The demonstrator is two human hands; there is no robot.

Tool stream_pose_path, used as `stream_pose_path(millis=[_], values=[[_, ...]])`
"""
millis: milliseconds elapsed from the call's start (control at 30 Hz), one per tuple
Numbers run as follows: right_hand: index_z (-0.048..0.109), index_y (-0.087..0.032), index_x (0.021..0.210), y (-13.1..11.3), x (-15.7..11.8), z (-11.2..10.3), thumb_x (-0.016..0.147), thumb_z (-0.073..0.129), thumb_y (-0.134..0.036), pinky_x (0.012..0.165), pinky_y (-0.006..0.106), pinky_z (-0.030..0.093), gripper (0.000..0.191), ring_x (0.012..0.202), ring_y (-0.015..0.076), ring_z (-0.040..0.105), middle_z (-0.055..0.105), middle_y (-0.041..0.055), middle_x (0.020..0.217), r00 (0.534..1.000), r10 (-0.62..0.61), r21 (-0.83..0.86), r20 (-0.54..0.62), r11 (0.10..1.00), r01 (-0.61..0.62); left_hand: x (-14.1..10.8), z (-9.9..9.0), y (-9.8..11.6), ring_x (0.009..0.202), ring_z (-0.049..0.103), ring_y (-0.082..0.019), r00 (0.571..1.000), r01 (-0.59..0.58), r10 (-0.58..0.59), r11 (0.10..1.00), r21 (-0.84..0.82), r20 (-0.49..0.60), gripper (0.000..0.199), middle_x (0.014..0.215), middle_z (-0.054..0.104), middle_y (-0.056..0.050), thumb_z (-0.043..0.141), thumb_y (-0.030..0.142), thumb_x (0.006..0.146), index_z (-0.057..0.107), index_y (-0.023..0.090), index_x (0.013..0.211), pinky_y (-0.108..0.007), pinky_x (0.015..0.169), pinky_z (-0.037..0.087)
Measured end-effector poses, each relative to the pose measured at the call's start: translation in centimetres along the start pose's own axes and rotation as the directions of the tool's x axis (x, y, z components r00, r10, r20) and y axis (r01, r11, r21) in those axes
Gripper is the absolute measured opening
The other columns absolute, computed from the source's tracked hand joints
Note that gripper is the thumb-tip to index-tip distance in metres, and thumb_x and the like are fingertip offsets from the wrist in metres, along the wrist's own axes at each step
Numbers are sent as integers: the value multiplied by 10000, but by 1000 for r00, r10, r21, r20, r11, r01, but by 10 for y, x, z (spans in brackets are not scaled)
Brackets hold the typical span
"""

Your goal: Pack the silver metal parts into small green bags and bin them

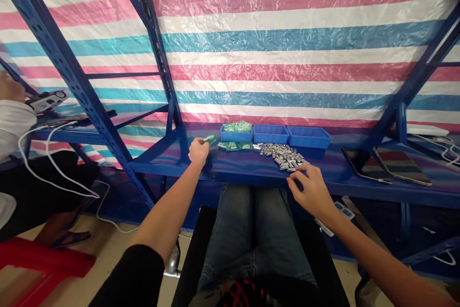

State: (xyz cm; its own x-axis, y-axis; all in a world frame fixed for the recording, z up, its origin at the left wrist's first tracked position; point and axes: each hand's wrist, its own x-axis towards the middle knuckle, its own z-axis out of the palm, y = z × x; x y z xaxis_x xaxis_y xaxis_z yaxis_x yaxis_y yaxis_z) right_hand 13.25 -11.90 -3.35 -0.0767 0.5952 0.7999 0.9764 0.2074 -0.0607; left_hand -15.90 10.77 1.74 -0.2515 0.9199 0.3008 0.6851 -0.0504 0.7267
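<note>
My left hand (199,151) is closed around one end of a small green packet (210,139), held just above the blue shelf at its left. Beside it lie more flat green packets (235,146) in front of the left blue bin. My right hand (312,193) hovers at the shelf's front edge, thumb and forefinger curled together into a loop. Whatever is between those fingertips is too small to make out. Its other fingers reach over the near end of a pile of small silver metal pieces (283,154).
Three blue bins line the back: the left bin (223,136) holds green packets, then a middle bin (270,134) and a right bin (309,138). Two dark tablets (402,167) lie at right. Blue uprights (72,53) flank the seat. Another person's sleeve (16,122) shows at far left.
</note>
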Motion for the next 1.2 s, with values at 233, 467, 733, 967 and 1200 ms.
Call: stream_pose_path(millis=[233,467,733,967,1200], values=[[608,-150,814,-6,2,1,862,545,-267,835,365,458,141,996,227,485,520,110,981,999,6,73,47,997,-9,49,18,50,858,648,-165,960,-262,276,943,-205,44,262,1001,694,-55,470,251,887,621,175,1087,-256,791,469],[604,-161,840,-9,4,-2,867,527,-252,841,348,461,122,1009,215,485,517,109,1019,993,62,134,101,988,-75,78,55,82,750,595,-195,906,-321,382,901,-292,184,62,729,670,-49,617,136,748,678,144,737,-295,774,451],[581,-187,820,-32,81,26,873,468,-259,855,346,407,144,901,199,519,582,68,856,997,51,413,62,908,-73,78,71,74,732,592,-181,930,-273,344,884,-378,132,203,790,660,-64,541,144,799,636,119,977,-297,740,456],[392,-132,1187,-59,200,137,892,309,-520,713,333,471,495,767,203,601,594,70,824,741,580,736,339,327,-593,53,67,92,885,604,-167,767,-521,619,754,-400,167,219,942,659,-65,461,121,814,609,124,976,-276,831,470],[266,-116,1278,-38,164,185,824,386,-337,716,288,482,519,841,166,596,562,130,1054,570,738,742,361,142,-655,5,73,63,1094,508,-194,517,-790,841,540,-289,158,360,1132,519,-87,438,6,732,659,162,969,-318,1005,383]])
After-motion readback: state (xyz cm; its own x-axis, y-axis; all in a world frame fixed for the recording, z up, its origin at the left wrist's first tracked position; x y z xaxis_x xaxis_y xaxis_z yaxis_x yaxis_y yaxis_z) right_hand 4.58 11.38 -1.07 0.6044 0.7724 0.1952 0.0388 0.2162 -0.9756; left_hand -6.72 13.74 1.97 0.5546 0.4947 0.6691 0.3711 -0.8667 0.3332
